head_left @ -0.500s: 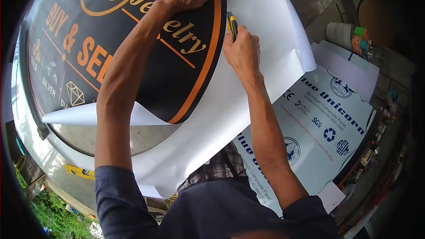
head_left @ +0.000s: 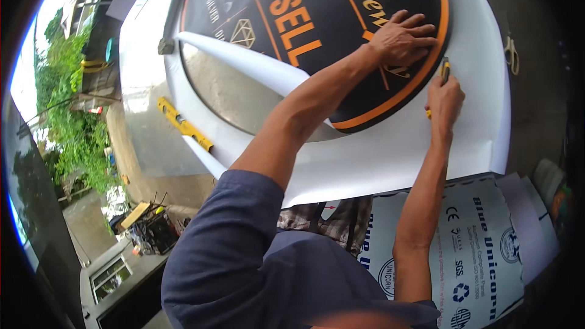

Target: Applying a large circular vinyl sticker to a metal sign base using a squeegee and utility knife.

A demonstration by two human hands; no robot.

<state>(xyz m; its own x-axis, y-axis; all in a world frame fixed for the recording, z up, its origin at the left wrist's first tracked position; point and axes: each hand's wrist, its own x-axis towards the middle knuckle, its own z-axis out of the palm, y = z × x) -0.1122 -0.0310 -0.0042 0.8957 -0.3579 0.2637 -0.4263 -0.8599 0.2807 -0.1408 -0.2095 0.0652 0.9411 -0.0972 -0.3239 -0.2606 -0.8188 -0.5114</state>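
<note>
My left hand [head_left: 403, 39] lies flat with spread fingers on a round black printed sheet [head_left: 359, 94] with orange and gold lettering and an orange border. My right hand [head_left: 448, 100] grips a yellow and black utility knife [head_left: 445, 72]. Its tip is at the black sheet's right edge, over the white material [head_left: 475, 109] around it. I cannot tell whether the blade touches. Along the lower left of the round sheet, a white flap [head_left: 244, 58] is curled up, and a grey surface [head_left: 222, 88] shows in the cut-out below it.
A yellow spirit level [head_left: 184, 125] rests left of the cut-out. A small grey block [head_left: 165, 46] sits at the flap's left end. Scissors with pale handles [head_left: 512, 56] lie at the far right. A pale panel printed in blue [head_left: 451, 237] stands close to my right forearm.
The view has turned and shifted, so the sheet appears farther right. My right hand and the knife are now lower along the sheet's edge. My left hand has flattened nearer that edge.
</note>
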